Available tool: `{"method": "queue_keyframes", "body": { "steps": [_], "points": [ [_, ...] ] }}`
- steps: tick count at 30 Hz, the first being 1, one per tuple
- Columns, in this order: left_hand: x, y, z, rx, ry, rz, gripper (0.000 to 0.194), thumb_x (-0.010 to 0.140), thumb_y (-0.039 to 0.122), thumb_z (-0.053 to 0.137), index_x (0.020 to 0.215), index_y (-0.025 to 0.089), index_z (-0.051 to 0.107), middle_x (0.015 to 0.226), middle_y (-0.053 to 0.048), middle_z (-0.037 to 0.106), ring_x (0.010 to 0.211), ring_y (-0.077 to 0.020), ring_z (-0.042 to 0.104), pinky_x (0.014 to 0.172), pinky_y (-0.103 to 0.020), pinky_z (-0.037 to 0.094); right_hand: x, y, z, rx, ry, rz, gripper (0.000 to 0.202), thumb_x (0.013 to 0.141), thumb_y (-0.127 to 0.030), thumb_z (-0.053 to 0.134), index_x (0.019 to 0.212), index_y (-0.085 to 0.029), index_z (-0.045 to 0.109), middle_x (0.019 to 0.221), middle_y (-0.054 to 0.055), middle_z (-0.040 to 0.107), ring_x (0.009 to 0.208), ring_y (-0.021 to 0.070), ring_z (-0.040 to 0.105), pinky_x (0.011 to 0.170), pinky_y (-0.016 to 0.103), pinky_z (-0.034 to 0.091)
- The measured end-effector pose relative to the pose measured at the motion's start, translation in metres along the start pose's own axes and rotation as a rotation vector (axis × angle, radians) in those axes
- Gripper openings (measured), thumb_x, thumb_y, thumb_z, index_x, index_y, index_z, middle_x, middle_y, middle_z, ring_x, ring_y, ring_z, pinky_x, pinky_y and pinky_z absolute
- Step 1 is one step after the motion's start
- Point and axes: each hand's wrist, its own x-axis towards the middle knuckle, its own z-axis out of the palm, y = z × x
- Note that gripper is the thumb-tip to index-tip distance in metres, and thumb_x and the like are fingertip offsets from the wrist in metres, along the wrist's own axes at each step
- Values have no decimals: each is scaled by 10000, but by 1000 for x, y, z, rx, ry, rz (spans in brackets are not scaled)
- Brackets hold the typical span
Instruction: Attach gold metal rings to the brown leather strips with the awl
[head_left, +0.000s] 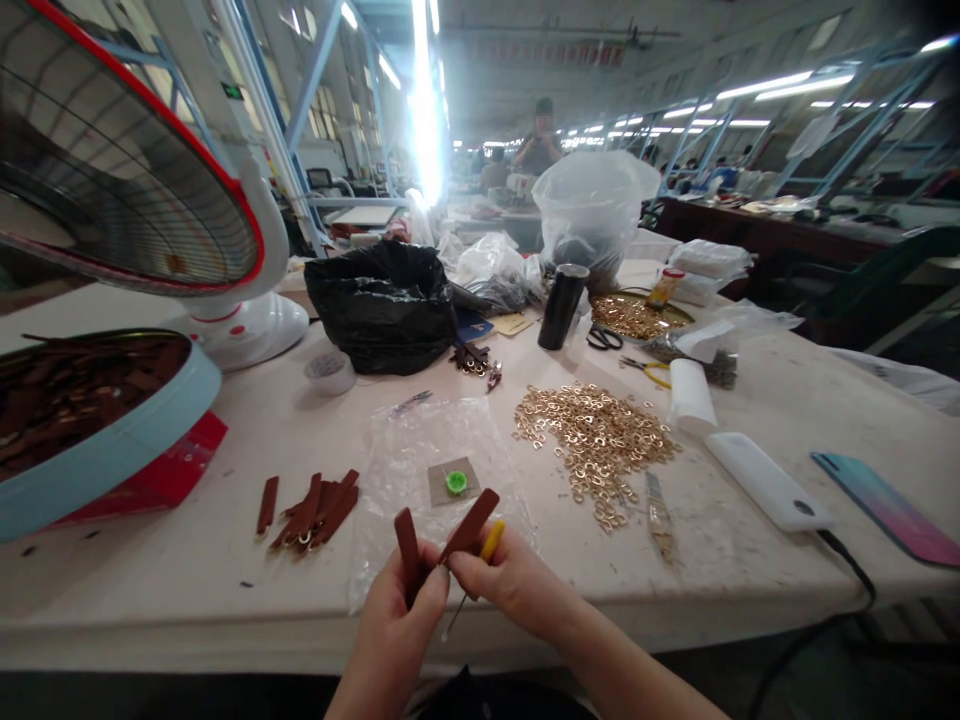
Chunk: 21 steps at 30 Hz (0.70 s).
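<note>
My left hand is closed around a brown leather strip that stands up from the fingers. A second brown leather strip slants up between the two hands, its lower end pinched at the fingertips. My right hand is closed on a yellow-handled tool with a thin metal shaft pointing down; its thumb and finger meet the second strip. What sits at the pinch is hidden. Beyond the hands, a green dish rests on a grey-brown square. Finished-looking strips with metal rings lie left.
Gold-coloured metal rings are heaped right of centre. A tilted round tin of brown strips and a fan stand left. A black bag, black cylinder, scissors, white device and phone lie around.
</note>
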Motion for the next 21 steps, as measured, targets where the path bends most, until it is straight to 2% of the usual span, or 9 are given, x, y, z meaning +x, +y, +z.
{"method": "queue_keyframes", "body": {
  "steps": [6, 8, 14, 18, 21],
  "points": [
    [3, -2, -6, 81, -94, 15, 113, 569, 245, 626, 574, 197, 524, 491, 57, 439, 477, -109, 391, 471, -224, 319, 1, 0, -1, -125, 22, 39, 60, 669, -138, 505, 626, -166, 473, 545, -59, 363, 521, 71, 325, 456, 192, 244],
    [4, -3, -8, 96, -74, 30, 104, 586, 250, 608, 583, 195, 520, 499, 58, 423, 486, -109, 379, 472, -222, 312, 3, 3, -2, -138, 34, 43, 66, 669, -131, 504, 626, -167, 468, 545, -60, 357, 527, 73, 326, 460, 191, 249],
    [1, -3, -9, 16, 9, 33, 101, 613, 256, 577, 579, 190, 508, 521, 47, 452, 516, -109, 391, 516, -226, 321, 8, 9, 3, -109, -50, 44, 122, 695, -158, 483, 581, -165, 439, 545, -53, 360, 507, 70, 317, 457, 202, 239],
    [1, -12, -8, -38, 35, 0, 122, 610, 273, 603, 600, 192, 512, 486, 67, 409, 470, -92, 355, 489, -216, 310, 11, 5, 8, -78, -59, 37, 129, 703, -184, 518, 591, -160, 458, 551, -56, 358, 509, 68, 304, 471, 209, 231],
    [12, -22, -21, -10, 64, 2, 167, 634, 352, 592, 643, 193, 543, 459, 71, 391, 437, -95, 349, 460, -220, 300, 10, -1, 8, 24, -70, 28, 143, 714, -289, 573, 707, -157, 519, 555, -56, 414, 505, 75, 337, 494, 219, 270]
  ]
}}
